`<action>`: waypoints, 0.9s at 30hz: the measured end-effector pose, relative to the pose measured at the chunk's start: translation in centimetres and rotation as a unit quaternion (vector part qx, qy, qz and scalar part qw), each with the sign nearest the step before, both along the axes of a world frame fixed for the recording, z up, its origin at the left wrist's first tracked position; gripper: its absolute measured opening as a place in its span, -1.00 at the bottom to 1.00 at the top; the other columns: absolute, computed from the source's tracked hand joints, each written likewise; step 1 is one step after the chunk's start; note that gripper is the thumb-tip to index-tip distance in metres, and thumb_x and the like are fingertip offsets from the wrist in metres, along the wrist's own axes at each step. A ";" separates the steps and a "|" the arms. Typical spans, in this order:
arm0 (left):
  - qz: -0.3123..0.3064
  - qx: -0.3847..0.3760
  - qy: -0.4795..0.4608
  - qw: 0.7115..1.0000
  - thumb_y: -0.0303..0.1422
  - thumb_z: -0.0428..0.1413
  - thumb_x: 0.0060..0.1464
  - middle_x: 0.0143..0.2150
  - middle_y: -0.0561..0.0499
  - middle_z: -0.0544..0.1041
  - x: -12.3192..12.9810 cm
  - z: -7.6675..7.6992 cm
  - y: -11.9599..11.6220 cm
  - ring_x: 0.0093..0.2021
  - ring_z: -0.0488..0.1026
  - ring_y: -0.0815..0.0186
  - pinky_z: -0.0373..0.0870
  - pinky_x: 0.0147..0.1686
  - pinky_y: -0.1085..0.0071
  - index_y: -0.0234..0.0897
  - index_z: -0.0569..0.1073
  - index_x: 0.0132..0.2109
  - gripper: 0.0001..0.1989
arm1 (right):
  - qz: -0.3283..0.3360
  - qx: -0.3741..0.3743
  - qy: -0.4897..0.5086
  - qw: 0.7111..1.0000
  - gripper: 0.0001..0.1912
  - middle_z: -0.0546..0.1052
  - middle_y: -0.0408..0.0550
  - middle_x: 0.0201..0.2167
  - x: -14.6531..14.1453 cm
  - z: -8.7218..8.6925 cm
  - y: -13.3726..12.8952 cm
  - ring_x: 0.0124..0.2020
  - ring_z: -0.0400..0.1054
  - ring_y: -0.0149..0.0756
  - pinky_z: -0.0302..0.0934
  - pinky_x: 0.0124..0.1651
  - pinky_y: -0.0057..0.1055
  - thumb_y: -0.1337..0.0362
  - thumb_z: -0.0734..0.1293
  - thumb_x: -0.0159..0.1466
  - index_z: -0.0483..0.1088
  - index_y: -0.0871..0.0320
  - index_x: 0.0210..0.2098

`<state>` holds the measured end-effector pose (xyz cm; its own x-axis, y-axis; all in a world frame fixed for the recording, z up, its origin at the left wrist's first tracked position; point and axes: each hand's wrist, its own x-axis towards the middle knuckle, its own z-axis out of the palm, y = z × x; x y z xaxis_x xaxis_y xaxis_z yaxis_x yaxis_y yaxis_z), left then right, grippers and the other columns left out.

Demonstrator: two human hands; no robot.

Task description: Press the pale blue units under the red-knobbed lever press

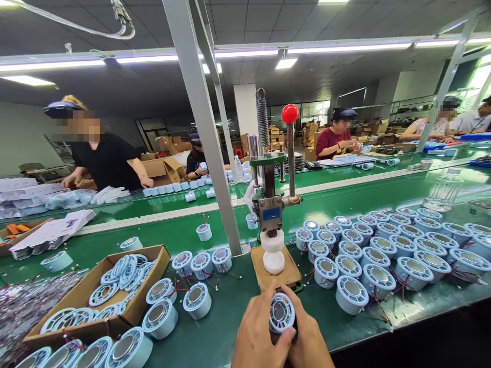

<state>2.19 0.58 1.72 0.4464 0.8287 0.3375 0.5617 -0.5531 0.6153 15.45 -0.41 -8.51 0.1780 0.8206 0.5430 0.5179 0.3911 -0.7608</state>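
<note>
On my view, the open cardboard box (143, 312) contains light blue slotted rings (130, 271), loosely piled. My left hand (255, 327) and my right hand (310, 335) together grip one round blue housing (282, 313), just before the hand press (270, 204). This press has smooth white discs (273, 251) above a brown square board (289, 273). The green worktop (226, 327) is glossy.

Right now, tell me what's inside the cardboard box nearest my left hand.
The box holds loose light-blue rings, piled and overlapping, with bare cardboard showing between. Anything under the piles is covered, so I can't tell.
</note>
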 end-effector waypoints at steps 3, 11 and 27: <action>0.038 -0.013 -0.012 0.999 -0.41 0.12 0.01 0.20 -0.11 0.45 -0.3 0.3 0.6 0.16 0.41 0.10 0.38 0.19 0.09 -0.20 0.32 0.25 -0.39 | 0.002 0.004 -0.006 1.000 -0.13 0.42 -0.10 0.15 -0.1 0.0 0.0 0.07 0.43 -0.26 0.41 0.05 -0.38 0.35 0.28 0.15 -0.14 -0.04 0.38; 0.204 -0.072 -0.073 0.974 0.01 0.12 0.05 0.06 -0.11 0.55 -5.6 -1.9 2.1 -0.12 0.56 0.12 0.53 -0.03 0.10 -0.25 0.30 0.23 -0.32 | -0.015 0.158 -0.277 0.948 -0.18 0.15 0.15 0.33 2.5 7.7 -1.8 0.32 0.13 -0.02 0.20 0.27 -0.14 0.04 0.20 0.37 -0.22 0.21 0.45; 0.112 -0.029 -0.086 0.990 -0.30 0.15 0.03 0.11 -0.06 0.52 -3.8 -2.7 0.0 0.00 0.53 0.17 0.50 0.03 0.25 -0.19 0.27 0.29 -0.35 | 0.016 0.038 -0.178 0.983 -0.12 0.24 0.06 0.28 1.9 0.4 -1.1 0.25 0.26 -0.14 0.34 0.15 -0.32 0.27 0.29 0.20 -0.20 0.12 0.41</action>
